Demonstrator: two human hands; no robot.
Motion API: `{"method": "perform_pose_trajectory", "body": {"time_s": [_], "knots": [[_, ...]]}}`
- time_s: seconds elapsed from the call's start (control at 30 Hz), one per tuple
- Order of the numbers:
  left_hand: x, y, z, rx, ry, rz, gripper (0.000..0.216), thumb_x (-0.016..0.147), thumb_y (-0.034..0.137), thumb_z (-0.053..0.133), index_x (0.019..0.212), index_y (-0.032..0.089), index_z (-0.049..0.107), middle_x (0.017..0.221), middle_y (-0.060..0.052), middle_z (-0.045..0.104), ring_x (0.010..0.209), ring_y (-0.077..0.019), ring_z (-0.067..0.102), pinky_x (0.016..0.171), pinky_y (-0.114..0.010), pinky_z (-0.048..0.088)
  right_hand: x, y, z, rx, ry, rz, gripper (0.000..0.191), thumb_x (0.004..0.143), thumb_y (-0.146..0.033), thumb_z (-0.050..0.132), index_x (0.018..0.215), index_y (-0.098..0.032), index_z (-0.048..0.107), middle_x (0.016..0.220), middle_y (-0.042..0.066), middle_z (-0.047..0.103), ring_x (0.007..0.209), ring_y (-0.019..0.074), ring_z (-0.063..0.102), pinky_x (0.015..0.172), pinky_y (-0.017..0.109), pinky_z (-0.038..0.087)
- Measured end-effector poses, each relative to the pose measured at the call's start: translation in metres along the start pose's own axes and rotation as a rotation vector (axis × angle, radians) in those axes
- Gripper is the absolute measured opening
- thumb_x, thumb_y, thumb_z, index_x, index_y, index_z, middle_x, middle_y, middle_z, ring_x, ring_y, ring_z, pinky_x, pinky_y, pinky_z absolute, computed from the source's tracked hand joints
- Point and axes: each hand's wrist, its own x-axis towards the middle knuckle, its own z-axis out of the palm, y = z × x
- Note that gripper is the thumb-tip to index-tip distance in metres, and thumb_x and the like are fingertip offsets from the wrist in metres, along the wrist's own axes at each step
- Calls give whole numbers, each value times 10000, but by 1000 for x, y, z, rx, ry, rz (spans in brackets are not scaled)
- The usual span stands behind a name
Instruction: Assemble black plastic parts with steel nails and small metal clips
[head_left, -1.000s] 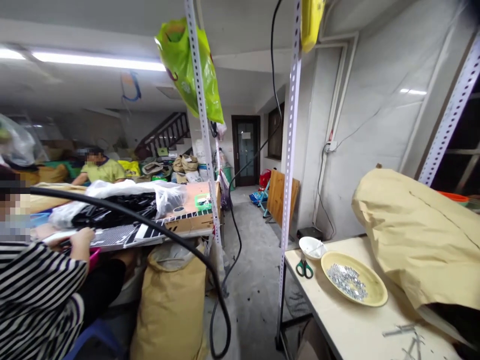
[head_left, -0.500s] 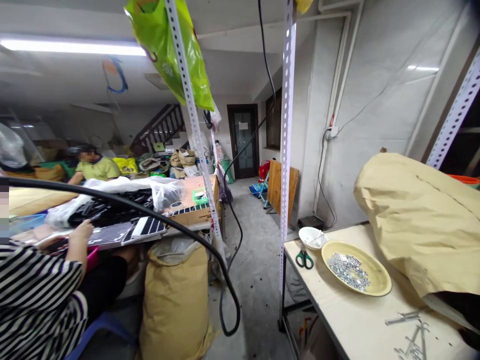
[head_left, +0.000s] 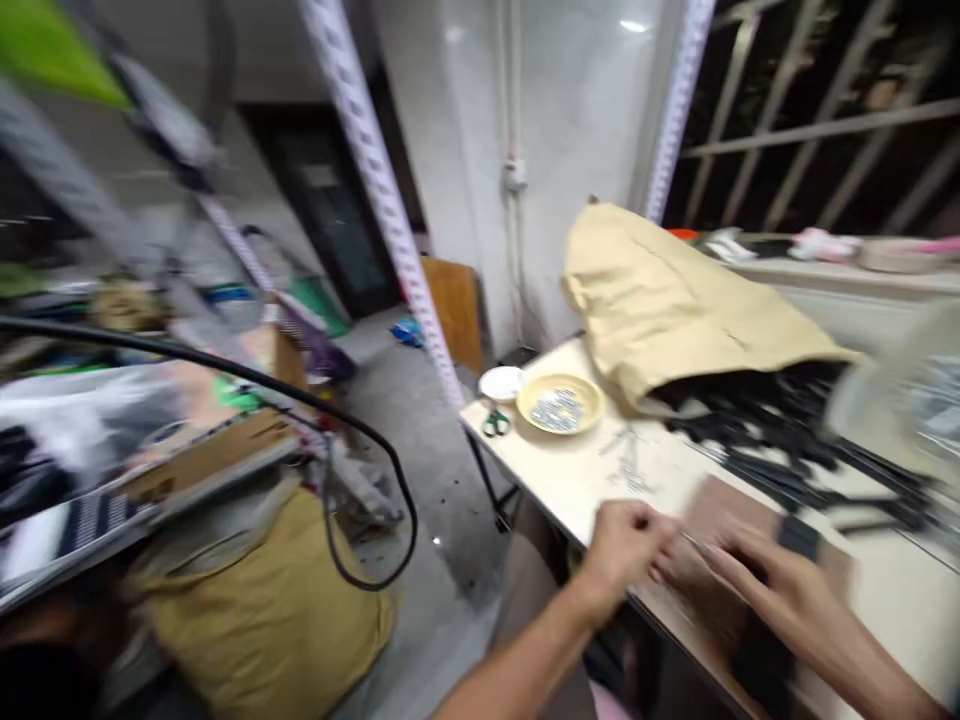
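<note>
Over the front edge of the table, my left hand (head_left: 626,550) is closed in a pinch; what lies in its fingertips is blurred. Facing it, my right hand (head_left: 780,585) is closed around a thin metal rod (head_left: 696,544) that points toward the left hand. Below both hands lies a brown board (head_left: 731,505), with a dark piece (head_left: 799,536) near the right hand. Loose metal rods (head_left: 630,462) are scattered just beyond my left hand. Past them sits a yellow dish (head_left: 594,408) of small metal parts, with green-handled scissors (head_left: 496,423) and a white bowl (head_left: 500,382) alongside.
A large brown paper sack (head_left: 675,290) lies on the table, black parts (head_left: 795,430) spilling from its mouth. A perforated metal post (head_left: 379,180) rises at the table's far corner. A black cable (head_left: 401,480) hangs at left above a full tan sack (head_left: 262,600).
My view has swung right and down. Both my hands and the black parts have come into view, while the people at the left have gone out of it.
</note>
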Motion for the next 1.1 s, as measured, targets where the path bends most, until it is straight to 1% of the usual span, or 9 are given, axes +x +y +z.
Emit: {"method": "perform_pose_trajectory", "body": {"time_s": [0.03, 0.1, 0.17, 0.4, 0.57, 0.73, 0.8, 0.93, 1.1], "knots": [[1, 2, 2, 0, -12, 4, 326, 670, 436, 683, 659, 120, 608, 509, 26, 534, 387, -51, 427, 372, -176, 341, -1, -3, -8, -16, -66, 7, 255, 886, -424, 469, 906, -239, 644, 881, 48, 661, 788, 206, 623, 645, 267, 505], [4, 5, 4, -2, -75, 21, 340, 655, 447, 688, 646, 122, 589, 514, 26, 542, 380, -39, 415, 365, -161, 339, 1, -10, -19, -104, -97, 16, 287, 929, -374, 383, 934, -235, 634, 886, 58, 637, 757, 181, 609, 639, 262, 479], [8, 8, 8, 8, -111, 68, 354, 639, 456, 698, 628, 125, 574, 528, 20, 556, 387, -41, 428, 363, -159, 347, 5, -14, -29, -193, -50, 53, 322, 947, -341, 337, 904, -219, 632, 842, 59, 612, 696, 160, 587, 590, 252, 445], [6, 9, 27, 76, -169, 170, 313, 672, 421, 688, 655, 118, 613, 564, 17, 573, 431, -46, 456, 399, -156, 377, 0, -18, -52, 46, 4, 164, 220, 914, -313, 462, 835, -177, 616, 783, 26, 602, 745, 143, 561, 681, 251, 425], [4, 7, 35, 122, -151, 183, 309, 686, 422, 675, 703, 116, 641, 578, 17, 574, 454, -60, 470, 413, -166, 395, -8, -13, -50, 26, 8, 171, 206, 919, -297, 459, 865, -184, 623, 802, 15, 605, 751, 128, 560, 660, 224, 410], [11, 1, 40, 23, -186, 72, 336, 660, 435, 697, 676, 114, 599, 526, 32, 534, 393, -35, 406, 350, -146, 306, -18, -5, -43, -414, 42, 39, 267, 948, -241, 377, 889, -197, 634, 765, 23, 568, 668, 118, 518, 586, 226, 351], [14, 0, 42, -38, -231, -3, 350, 631, 431, 721, 664, 111, 585, 508, 39, 513, 377, -22, 378, 340, -138, 276, -21, -1, -40, -508, 40, -32, 270, 944, -198, 372, 869, -196, 631, 740, 22, 559, 670, 124, 508, 597, 238, 343], [20, -1, 43, -63, -253, -88, 384, 585, 452, 743, 648, 112, 578, 501, 44, 501, 369, -14, 367, 340, -136, 260, -23, 8, -35, -482, 117, -31, 217, 939, -213, 409, 890, -195, 619, 741, 11, 568, 666, 111, 516, 598, 226, 346], [23, -2, 48, 36, -180, 16, 394, 605, 491, 709, 629, 125, 564, 490, 42, 503, 362, -23, 358, 337, -142, 255, -19, 13, -30, -468, 184, -26, 225, 939, -237, 419, 827, -183, 606, 720, 16, 577, 667, 113, 530, 610, 223, 360]]}}
